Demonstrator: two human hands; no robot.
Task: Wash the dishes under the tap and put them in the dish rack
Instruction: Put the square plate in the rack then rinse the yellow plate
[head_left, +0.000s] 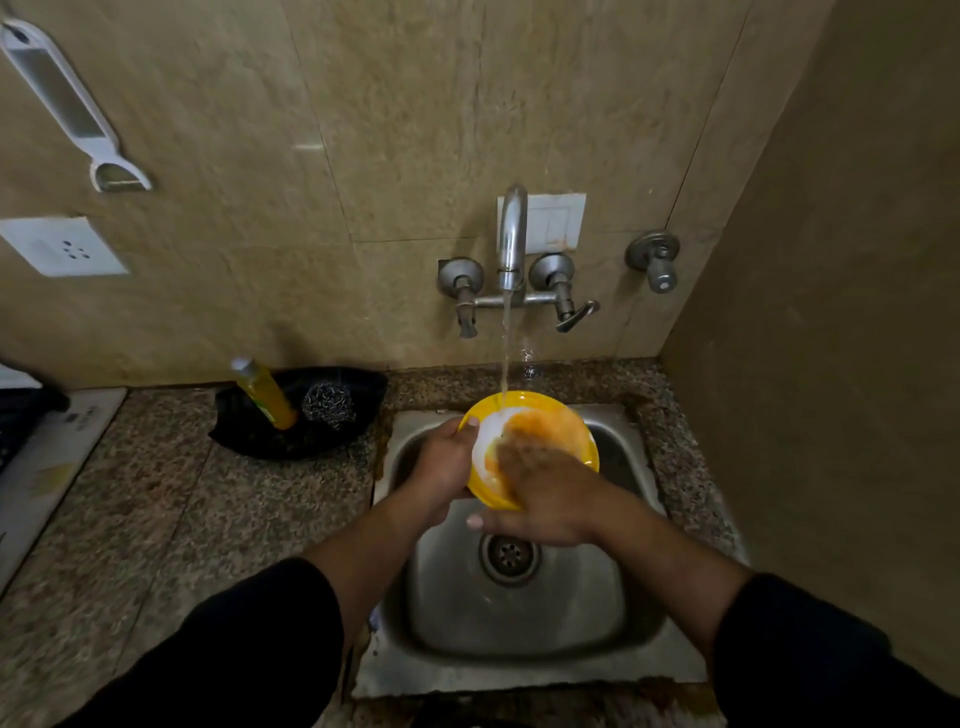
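Observation:
A yellow plate (540, 415) with a white middle is held tilted over the steel sink (519, 613), under the stream from the tap (511, 239). My left hand (447, 462) grips the plate's left rim, thumb on its upper edge. My right hand (540, 493) lies across the plate's face with its fingers blurred by motion, thumb sticking out below the rim. Whether the right hand holds a sponge is hidden. No dish rack is in view.
A black tray (343, 395) on the granite counter (156, 519) left of the sink holds a yellow soap bottle (265, 395) and a steel scrubber (328, 406). Tiled walls stand behind and at right. A boxed item (47, 467) lies at far left.

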